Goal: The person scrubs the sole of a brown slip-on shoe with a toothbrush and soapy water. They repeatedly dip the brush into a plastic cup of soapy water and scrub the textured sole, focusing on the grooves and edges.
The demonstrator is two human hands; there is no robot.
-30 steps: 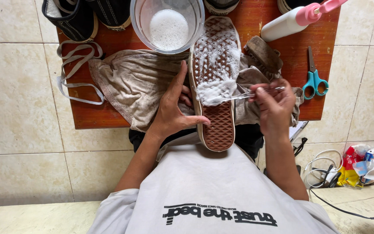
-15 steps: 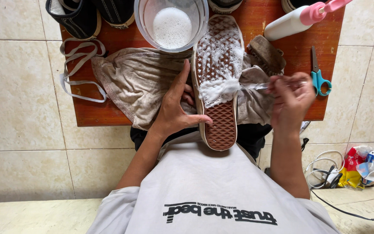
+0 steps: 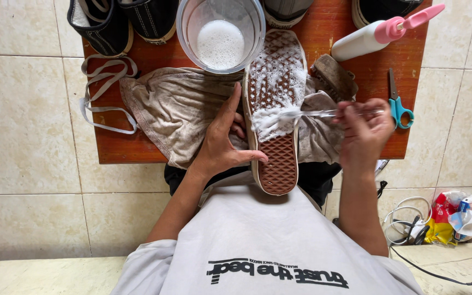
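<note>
L hand [image 3: 222, 145] clamps shoe [image 3: 275, 109] sole-up; R hand [image 3: 364, 128] pinches toothbrush [image 3: 312, 114], bristles probably in foam mid-sole; bowl [image 3: 220, 34] just beyond shoe.

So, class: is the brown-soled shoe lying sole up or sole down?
Sole up: the brown-soled shoe shows its foam-covered waffle tread, steadied by the left hand.

We count one upturned shoe [image 3: 276, 109], one toothbrush [image 3: 323, 113], one foamy cup [image 3: 220, 34], one cloth [image 3: 176, 106], one scrub brush [image 3: 334, 77], one scissors [image 3: 397, 104], one bottle [image 3: 381, 31].
</note>
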